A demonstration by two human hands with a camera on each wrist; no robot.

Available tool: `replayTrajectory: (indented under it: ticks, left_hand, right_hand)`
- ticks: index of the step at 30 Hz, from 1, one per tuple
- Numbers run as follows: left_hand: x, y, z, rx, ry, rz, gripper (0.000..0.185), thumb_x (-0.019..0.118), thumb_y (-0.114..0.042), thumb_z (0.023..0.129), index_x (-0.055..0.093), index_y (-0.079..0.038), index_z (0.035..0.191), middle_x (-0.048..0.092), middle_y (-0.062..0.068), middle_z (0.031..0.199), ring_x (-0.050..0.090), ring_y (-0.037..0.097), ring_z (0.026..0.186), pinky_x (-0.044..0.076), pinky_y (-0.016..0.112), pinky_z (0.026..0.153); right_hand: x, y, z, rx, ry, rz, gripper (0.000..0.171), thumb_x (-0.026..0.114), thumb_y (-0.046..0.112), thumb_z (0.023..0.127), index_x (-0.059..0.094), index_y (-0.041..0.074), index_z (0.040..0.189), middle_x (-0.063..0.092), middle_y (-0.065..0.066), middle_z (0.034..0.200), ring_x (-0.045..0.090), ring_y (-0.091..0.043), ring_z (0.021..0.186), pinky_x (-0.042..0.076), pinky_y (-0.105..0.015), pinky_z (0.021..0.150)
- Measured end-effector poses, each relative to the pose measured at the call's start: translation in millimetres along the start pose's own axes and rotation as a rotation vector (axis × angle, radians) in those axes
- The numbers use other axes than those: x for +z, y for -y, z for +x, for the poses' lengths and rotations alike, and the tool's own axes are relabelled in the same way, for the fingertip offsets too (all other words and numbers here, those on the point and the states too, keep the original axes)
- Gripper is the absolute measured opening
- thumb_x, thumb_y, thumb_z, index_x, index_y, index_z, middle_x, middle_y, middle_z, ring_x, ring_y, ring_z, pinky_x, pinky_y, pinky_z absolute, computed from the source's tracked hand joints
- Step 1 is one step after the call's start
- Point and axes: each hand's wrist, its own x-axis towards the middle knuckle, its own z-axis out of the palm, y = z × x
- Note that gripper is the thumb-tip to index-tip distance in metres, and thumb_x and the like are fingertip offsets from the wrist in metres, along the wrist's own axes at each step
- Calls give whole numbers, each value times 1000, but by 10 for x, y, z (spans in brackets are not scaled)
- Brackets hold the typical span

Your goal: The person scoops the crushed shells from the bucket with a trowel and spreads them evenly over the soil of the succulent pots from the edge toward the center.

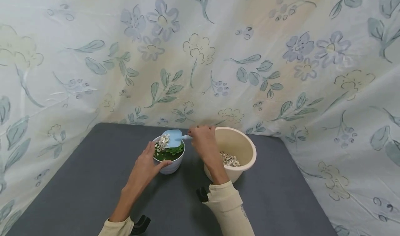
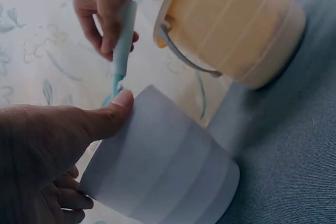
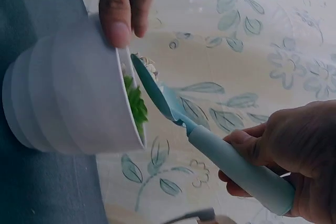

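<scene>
A white flowerpot (image 1: 170,167) with ridged sides stands on the table, green leaves (image 1: 173,150) inside it. My left hand (image 1: 144,167) grips the pot by its rim, thumb on the near side and fingers around the left. Over the pot's mouth, my right hand (image 1: 204,141) holds a light blue trowel (image 1: 174,138) by its thick handle (image 3: 239,169). The blade tilts down toward the leaves. Small whitish pebbles (image 1: 163,141) lie at the blade's tip, above the left part of the leaves.
Right of the pot stands a cream bucket (image 1: 250,152) with more pebbles (image 1: 229,159) at its bottom and a grey handle (image 2: 189,59). Both stand on a dark grey table (image 1: 268,201). A flower-patterned cloth (image 1: 200,73) hangs behind the table.
</scene>
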Motion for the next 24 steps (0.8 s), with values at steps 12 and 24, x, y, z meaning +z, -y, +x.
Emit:
replayTrajectory:
  ticks: [12, 24]
  left_hand:
    - [-11, 0, -10, -24, -22, -18, 114, 76, -58, 90, 18, 5, 165, 21, 30, 171, 36, 54, 150, 41, 67, 116]
    - [-34, -6, 19, 50, -47, 26, 111, 79, -53, 89, 22, 6, 164, 24, 34, 169, 28, 57, 153, 32, 71, 121]
  right_hand:
    - [94, 126, -22, -146, -220, -97, 6, 77, 15, 94, 81, 10, 95, 76, -6, 95, 70, -26, 97, 52, -48, 93]
    - [-17, -17, -115, -215, -449, 20, 8, 77, 13, 93, 79, 5, 94, 74, -8, 93, 68, -27, 94, 49, -46, 90]
